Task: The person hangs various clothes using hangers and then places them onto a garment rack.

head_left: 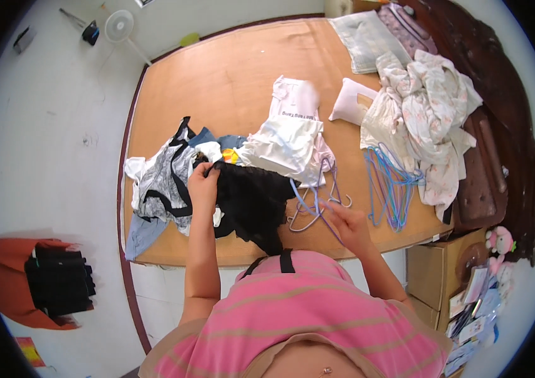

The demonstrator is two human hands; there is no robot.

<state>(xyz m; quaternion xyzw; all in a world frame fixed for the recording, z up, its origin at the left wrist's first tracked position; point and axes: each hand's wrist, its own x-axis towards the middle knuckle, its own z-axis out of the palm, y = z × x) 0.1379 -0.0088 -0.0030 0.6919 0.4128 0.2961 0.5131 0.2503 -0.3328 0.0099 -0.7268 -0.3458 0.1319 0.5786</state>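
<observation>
My left hand (203,184) is closed on an upper corner of a black garment (252,198), which hangs down toward my body over the bed's near edge. My right hand (347,222) grips a bluish-purple clothes hanger (316,211). One end of that hanger meets the garment's right side; whether it goes inside the cloth I cannot tell. More hangers lie around it, with a hook (347,201) showing just above my fingers. Beyond the garment is a stack of white clothes (283,148). A heap of mixed clothes (166,176) lies to the left of my left hand.
Several blue and purple hangers (393,189) lie in a bunch at right, beside a crumpled floral quilt (428,107) and a small pink pillow (350,104). All this rests on a tan bed surface (217,75). A wooden cabinet (428,271) stands at the near right, a white fan (120,26) at the far left.
</observation>
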